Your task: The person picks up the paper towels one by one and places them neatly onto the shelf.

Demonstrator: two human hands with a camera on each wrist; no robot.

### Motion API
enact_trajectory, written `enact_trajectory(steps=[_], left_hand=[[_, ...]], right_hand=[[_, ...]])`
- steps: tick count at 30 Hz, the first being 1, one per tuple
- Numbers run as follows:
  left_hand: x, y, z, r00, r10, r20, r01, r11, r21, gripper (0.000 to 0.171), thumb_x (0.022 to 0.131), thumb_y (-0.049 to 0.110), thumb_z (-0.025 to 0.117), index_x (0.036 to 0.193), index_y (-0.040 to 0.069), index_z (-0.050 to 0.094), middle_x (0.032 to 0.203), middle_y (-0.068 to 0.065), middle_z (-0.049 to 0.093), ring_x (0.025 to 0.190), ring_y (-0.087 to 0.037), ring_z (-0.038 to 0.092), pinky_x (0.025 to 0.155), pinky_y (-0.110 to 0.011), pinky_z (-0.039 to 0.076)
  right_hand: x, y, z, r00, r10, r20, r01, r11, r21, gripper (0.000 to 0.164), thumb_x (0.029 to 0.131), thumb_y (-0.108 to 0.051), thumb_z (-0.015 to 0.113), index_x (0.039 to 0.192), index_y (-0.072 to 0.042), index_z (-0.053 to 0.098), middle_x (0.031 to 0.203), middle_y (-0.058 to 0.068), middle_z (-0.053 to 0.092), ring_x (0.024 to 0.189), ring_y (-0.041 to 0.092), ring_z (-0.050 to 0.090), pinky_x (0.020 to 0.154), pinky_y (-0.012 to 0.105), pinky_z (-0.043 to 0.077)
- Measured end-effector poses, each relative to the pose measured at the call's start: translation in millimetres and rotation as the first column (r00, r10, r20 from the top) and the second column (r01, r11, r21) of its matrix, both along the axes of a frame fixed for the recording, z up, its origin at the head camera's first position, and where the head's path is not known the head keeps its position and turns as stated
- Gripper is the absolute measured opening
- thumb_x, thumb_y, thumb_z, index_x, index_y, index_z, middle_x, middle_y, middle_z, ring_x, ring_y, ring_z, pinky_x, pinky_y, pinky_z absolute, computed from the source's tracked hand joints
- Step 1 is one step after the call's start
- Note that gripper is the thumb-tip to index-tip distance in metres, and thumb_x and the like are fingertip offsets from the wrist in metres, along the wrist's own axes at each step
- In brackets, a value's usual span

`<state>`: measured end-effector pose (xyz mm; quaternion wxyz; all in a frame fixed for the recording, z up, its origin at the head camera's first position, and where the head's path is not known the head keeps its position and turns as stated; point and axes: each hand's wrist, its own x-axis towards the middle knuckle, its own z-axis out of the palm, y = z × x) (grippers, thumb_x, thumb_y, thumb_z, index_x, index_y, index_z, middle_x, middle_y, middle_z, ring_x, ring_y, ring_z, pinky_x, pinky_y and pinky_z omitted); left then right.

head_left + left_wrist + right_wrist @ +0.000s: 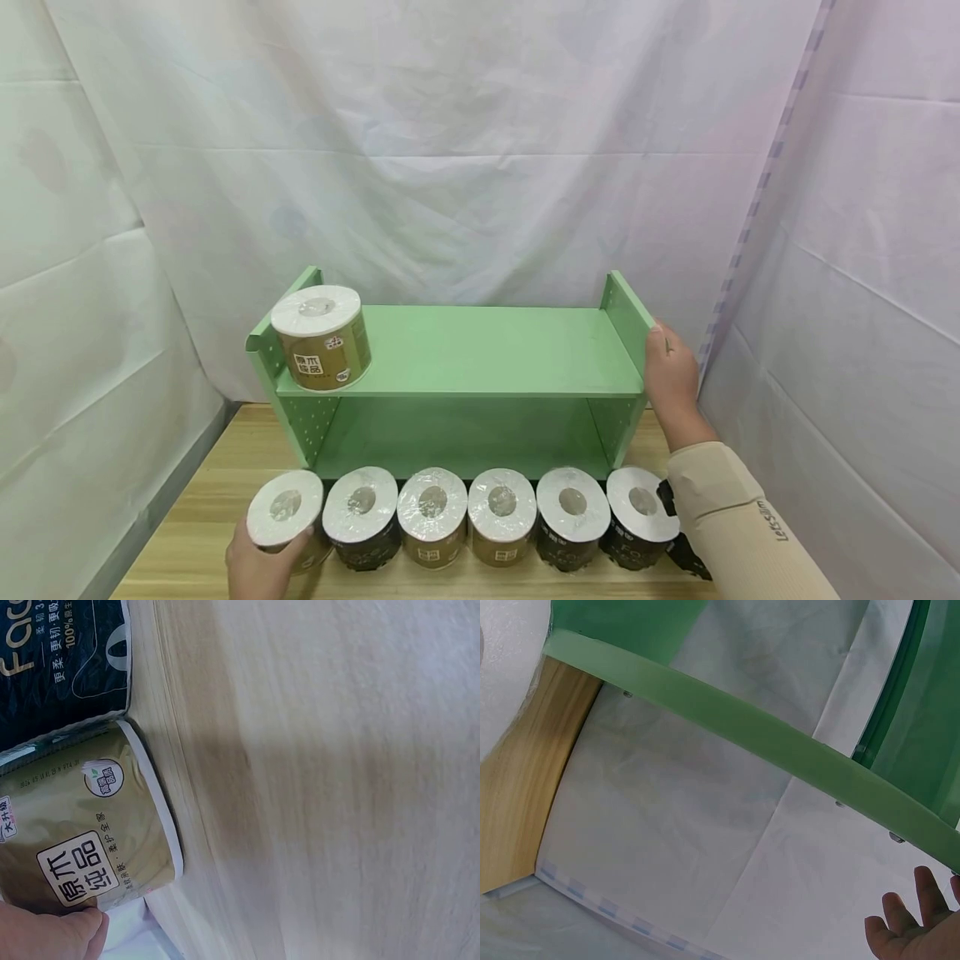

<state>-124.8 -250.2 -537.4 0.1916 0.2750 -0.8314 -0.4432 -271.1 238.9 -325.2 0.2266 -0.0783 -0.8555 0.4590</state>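
Observation:
My left hand (261,560) grips the leftmost gold-wrapped toilet paper roll (264,510) at the front of the table. In the left wrist view, the thumb lies along the gold wrapper (135,832), beside a black-wrapped roll (52,712). My right hand (672,377) is at the upper right side panel (628,323) of a green two-tier shelf (480,346). The right wrist view shows its fingers (901,919) spread and slightly bent beside the green panel edge (757,742). Another gold-wrapped roll (324,358) stands upright on the shelf's top board, at the left end.
Several more rolls stand upright in a row before the shelf: black-wrapped ones (363,546) and gold-wrapped ones (433,546). Below the top board, the lower compartment (465,433) faces this row. The wooden table (191,508) has white cloth (465,167) hanging behind and beside it.

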Motion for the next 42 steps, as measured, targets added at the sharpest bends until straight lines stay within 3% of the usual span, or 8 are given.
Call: enact_trajectory(steps=[10,18,28,42], left_hand=[[4.4,-3.1,0.3,0.999,0.02,-0.047,-0.021,0.999,-0.042,0.084,0.066,0.014,0.082,0.128,-0.018,0.036,0.115,-0.04,0.047,0.11,-0.055,0.044,0.095,-0.065,0.035],[5.7,-6.6,0.2,1.0,0.016,-0.016,-0.017,0.999,-0.039,0.081,0.068,0.017,0.082,0.126,-0.018,0.037,0.115,-0.041,0.048,0.11,-0.055,0.046,0.095,-0.064,0.036],[8.0,-8.2,-0.9,0.999,0.027,-0.046,-0.029,0.998,-0.054,0.08,0.066,0.017,0.082,0.124,-0.017,0.039,0.112,-0.041,0.049,0.107,-0.055,0.047,0.091,-0.062,0.038],[9.3,-10.1,4.6,0.999,0.029,0.026,-0.028,0.999,-0.015,0.087,0.07,0.02,0.081,0.133,-0.016,0.033,0.12,-0.039,0.044,0.114,-0.055,0.04,0.097,-0.064,0.034]], right_hand=[[-0.1,0.2,-1.0,1.0,0.002,-0.001,-0.002,1.0,-0.001,0.059,0.101,-0.04,0.022,0.145,-0.008,0.043,0.147,0.016,0.042,0.135,0.038,0.039,0.109,0.054,0.03],[0.6,0.2,-0.4,1.0,0.002,0.0,-0.002,1.0,0.008,0.059,0.101,-0.04,0.022,0.145,-0.007,0.044,0.148,0.016,0.041,0.136,0.038,0.037,0.11,0.054,0.029],[-0.5,0.4,-3.0,1.0,-0.004,-0.012,0.004,1.0,0.007,0.058,0.101,-0.04,0.023,0.144,-0.008,0.045,0.147,0.015,0.043,0.135,0.036,0.039,0.11,0.052,0.029],[0.2,1.3,-3.0,1.0,0.006,0.005,-0.006,1.0,0.002,0.058,0.101,-0.041,0.022,0.146,-0.01,0.042,0.149,0.013,0.04,0.138,0.035,0.035,0.111,0.053,0.028]])
